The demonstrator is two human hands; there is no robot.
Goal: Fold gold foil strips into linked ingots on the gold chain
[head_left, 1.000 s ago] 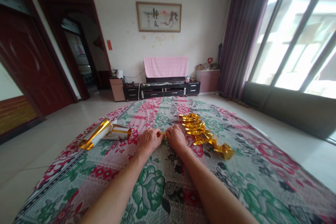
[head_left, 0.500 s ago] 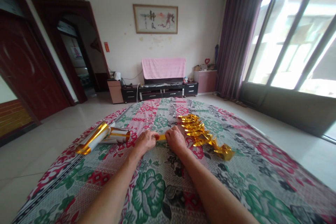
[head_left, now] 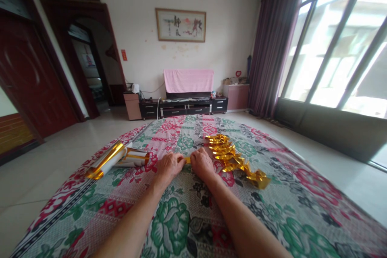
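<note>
Low over the flowered cloth (head_left: pixel 169 225), a small strip of gold foil (head_left: pixel 188 160) spans the gap between my hands. My left hand (head_left: pixel 171 166) pinches its left end, and my right hand (head_left: pixel 202 161) is closed on the right end. Most of the strip is hidden by my fingers. Just right of my right hand lies a row of folded gold foil pieces (head_left: pixel 223 152), trailing toward a crumpled end at the lower right. Left of my left hand, rolled sheets of gold foil with white backing (head_left: pixel 110 161) rest on the cloth.
The cloth covers a broad rounded surface in front of me. Beyond it stands a low black cabinet (head_left: pixel 175 111) under a pink towel (head_left: pixel 189 80). A purple curtain (head_left: pixel 266 48) and large windows are on the right, dark red doors (head_left: pixel 36 72) on the left.
My left hand has moved slightly right, closer to my right hand, so less of the strip shows between them. The foil rolls and folded pieces stay in place.
</note>
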